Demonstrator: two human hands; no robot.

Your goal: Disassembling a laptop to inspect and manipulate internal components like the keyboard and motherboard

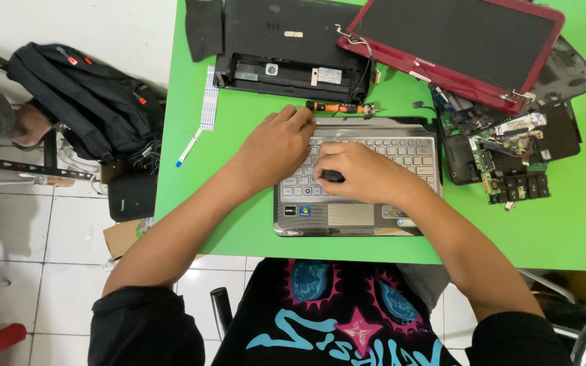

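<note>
Both hands rest on the thin, fragile keyboard (361,163) near the table's (239,224) front edge: left hand (276,146) spread flat and empty, right hand (361,173) curled around a small black tool (332,176); grip this flexible panel by its edges.

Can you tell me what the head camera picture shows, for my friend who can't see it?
A person's two hands rest on a silver laptop base on a green table: the left hand presses the keyboard's top edge, and the right hand holds a small dark object. Around it lie a screwdriver, a red laptop lid and circuit boards.

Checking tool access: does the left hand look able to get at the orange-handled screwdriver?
Probably yes. The left hand rests at the keyboard's top edge, fingertips just short of the screwdriver, nothing lying between.
</note>
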